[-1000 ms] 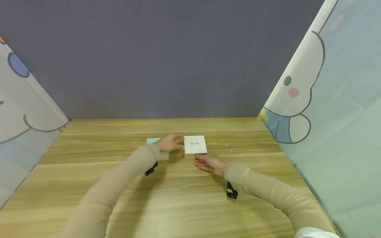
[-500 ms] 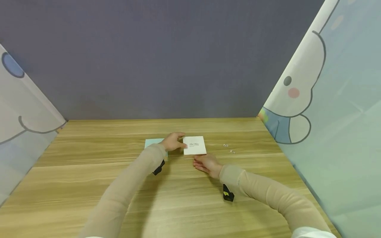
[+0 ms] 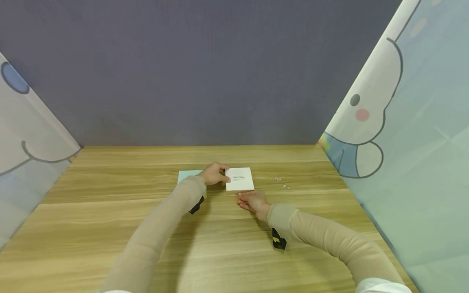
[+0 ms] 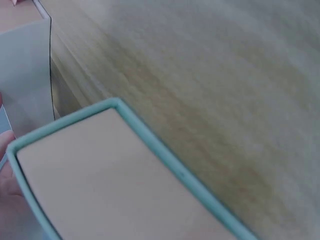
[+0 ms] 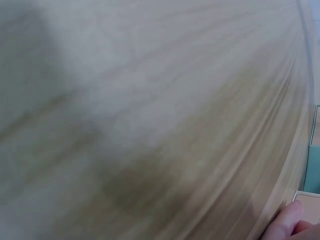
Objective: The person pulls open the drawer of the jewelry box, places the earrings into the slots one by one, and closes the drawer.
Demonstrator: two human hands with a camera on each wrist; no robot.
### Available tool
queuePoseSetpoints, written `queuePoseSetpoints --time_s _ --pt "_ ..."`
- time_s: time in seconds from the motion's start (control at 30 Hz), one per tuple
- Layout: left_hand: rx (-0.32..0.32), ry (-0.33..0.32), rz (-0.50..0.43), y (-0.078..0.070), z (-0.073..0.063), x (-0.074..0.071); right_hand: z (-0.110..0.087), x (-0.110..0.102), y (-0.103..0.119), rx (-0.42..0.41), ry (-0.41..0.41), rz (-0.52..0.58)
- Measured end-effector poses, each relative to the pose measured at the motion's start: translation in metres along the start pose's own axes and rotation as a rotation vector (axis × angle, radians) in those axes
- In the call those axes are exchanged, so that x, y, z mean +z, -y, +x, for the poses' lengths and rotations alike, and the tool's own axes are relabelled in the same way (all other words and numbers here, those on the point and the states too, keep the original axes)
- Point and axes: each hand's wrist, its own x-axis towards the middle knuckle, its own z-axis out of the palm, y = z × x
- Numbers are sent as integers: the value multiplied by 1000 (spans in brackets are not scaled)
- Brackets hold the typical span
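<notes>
A square white box [image 3: 239,179] with dark script lettering on its lid lies flat on the table. My left hand [image 3: 212,174] grips its left side, thumb over the lid and a finger at the far corner. At the front face my right hand [image 3: 255,202] holds on with curled fingers; in the right wrist view the thumb [image 5: 285,222] lies against the beige front panel [image 5: 310,206]. A mint-green box [image 3: 186,175] lies left of the white one, partly covered by my left forearm. Its beige side [image 4: 110,175] within a green rim fills the lower left wrist view.
Two pairs of tiny shiny clear pieces, one pair farther back [image 3: 277,179] and one nearer [image 3: 286,187], lie right of the white box. A dark grey panel [image 3: 205,81] rises behind the wooden table [image 3: 220,252]. Printed cloth [image 3: 421,154] walls both sides.
My left hand has come right from the gap between the boxes and taken hold of the white box. My right hand has shifted slightly left along the front edge.
</notes>
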Motion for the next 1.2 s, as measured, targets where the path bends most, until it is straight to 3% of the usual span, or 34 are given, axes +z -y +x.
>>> queuePoseSetpoints --time_s 0.27,0.5,0.73,1.2 --pt "-14 8 22 0 3 2 -4 -2 -3 -27 4 8" --pt "-19 3 24 3 3 1 -11 0 -6 -3 7 -24" --pt "-14 -7 40 0 0 0 -18 -3 -10 -54 35 -21" --pt "-11 -6 54 -2 1 1 -29 -6 -16 -30 27 -52"
